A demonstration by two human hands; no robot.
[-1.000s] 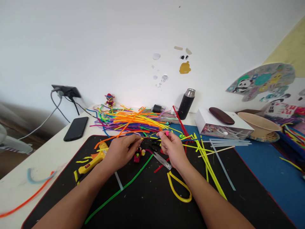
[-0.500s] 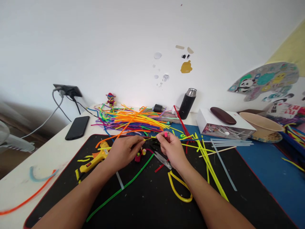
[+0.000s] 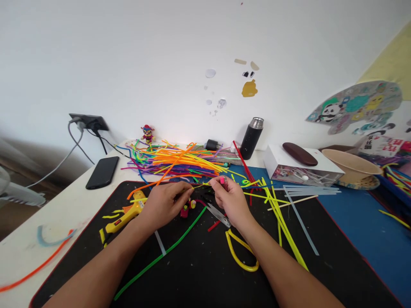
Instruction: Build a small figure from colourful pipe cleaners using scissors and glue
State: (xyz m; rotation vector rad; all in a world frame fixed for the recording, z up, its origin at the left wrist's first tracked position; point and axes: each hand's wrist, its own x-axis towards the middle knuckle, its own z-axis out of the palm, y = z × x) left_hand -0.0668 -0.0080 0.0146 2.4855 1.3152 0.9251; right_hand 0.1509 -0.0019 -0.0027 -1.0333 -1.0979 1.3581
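Note:
A thin yellow pipe cleaner [image 3: 201, 185] stretches between my two hands over the black mat. My left hand [image 3: 165, 203] pinches one end of it between thumb and fingers. The other end is held by my right hand [image 3: 229, 199], where a small pink object [image 3: 222, 180], too small to name surely, also shows at the fingers. Yellow-handled scissors [image 3: 228, 223] lie below my right hand, partly covered by it. Beneath the gap between the hands is a small dark red and yellow figure piece [image 3: 184, 211]. A green pipe cleaner [image 3: 180, 240] crosses the mat nearby.
A yellow glue gun [image 3: 123, 219] lies left of my left hand. Behind are a heap of coloured pipe cleaners [image 3: 178, 158] and a black flask [image 3: 251, 139]. Yellow stems [image 3: 284, 224] lie right, before a white box [image 3: 272, 164]. A phone [image 3: 102, 172] rests left.
The hands keep hold of the yellow pipe cleaner in nearly the same pose. The whole view has shifted very slightly; nothing else visibly differs.

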